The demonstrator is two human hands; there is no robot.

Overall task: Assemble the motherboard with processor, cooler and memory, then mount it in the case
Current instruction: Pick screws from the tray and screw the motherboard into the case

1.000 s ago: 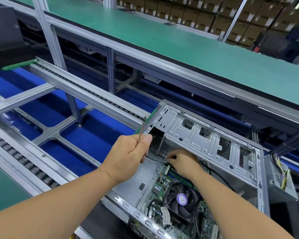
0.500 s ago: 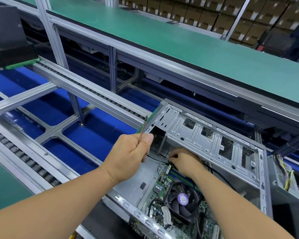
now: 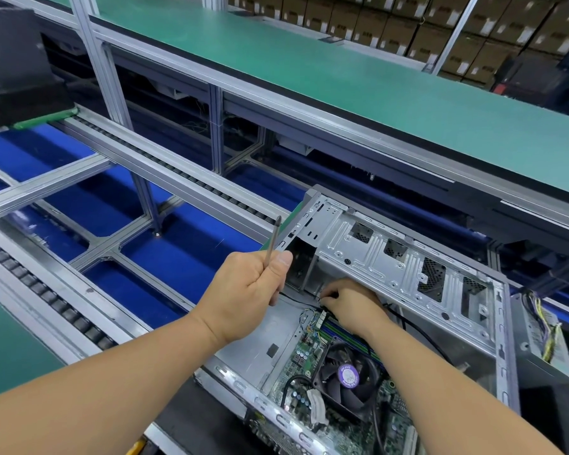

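One case, open side up, on conveyor line; one motherboard already seated inside, one cooler fitted. Left hand clenched round one screwdriver, tip up. Right hand pinching dark cable at board's far corner. Board likely stiff, fragile: handle by edges only.

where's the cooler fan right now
In the head view the cooler fan sits on the motherboard inside the open case, low and right of centre, just below the right hand.

Head camera looks steeply down, close over the case.
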